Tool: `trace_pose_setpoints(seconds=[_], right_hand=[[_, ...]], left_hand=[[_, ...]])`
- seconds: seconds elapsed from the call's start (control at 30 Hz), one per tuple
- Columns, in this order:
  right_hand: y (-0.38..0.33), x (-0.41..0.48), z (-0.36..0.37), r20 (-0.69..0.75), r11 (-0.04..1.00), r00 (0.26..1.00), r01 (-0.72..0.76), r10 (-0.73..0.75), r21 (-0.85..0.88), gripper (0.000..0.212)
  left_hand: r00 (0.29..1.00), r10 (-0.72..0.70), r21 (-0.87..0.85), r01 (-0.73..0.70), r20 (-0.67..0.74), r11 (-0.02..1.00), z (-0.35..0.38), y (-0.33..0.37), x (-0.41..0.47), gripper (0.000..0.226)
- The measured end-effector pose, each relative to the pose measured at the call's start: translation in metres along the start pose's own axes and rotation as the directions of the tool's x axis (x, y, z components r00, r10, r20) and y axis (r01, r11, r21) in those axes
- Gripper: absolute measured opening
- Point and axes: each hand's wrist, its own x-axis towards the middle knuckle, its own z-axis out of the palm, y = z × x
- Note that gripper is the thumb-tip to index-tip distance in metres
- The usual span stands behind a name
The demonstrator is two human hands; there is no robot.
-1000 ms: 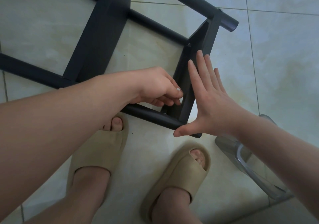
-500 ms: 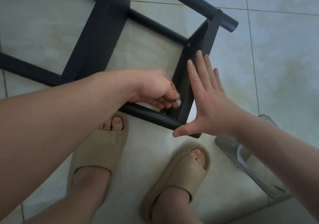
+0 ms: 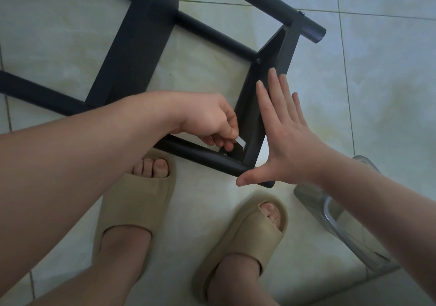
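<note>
Pinching a small pale tool [image 3: 241, 141] in the left hand [image 3: 210, 119] at the near corner of the black metal frame [image 3: 132, 53] on the tiled floor [image 3: 377, 93]; bracing the end plate [image 3: 254, 117] with the flat right hand [image 3: 285, 140]. Could slip off the screw [image 3: 224, 155] on any frame shift

Frame [image 3: 132, 53] cut at top, left; white piece [image 3: 241, 142] unidentifiable.

We have open floor [image 3: 389, 93] right of the black frame [image 3: 132, 53]. Its bars hem our left hand [image 3: 207, 117] and white tool [image 3: 241, 142].
</note>
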Motion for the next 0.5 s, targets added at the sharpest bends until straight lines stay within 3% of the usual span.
trace_pose_setpoints(seconds=[0.5], right_hand=[[-0.0001, -0.0001, -0.0006, 0.005, 1.0, 1.0, -0.004, 0.004, 0.003, 0.159]], left_hand=[[0.997, -0.025, 0.275, 0.003, 0.077, 0.961, 0.0043, -0.0004, -0.0063, 0.017]])
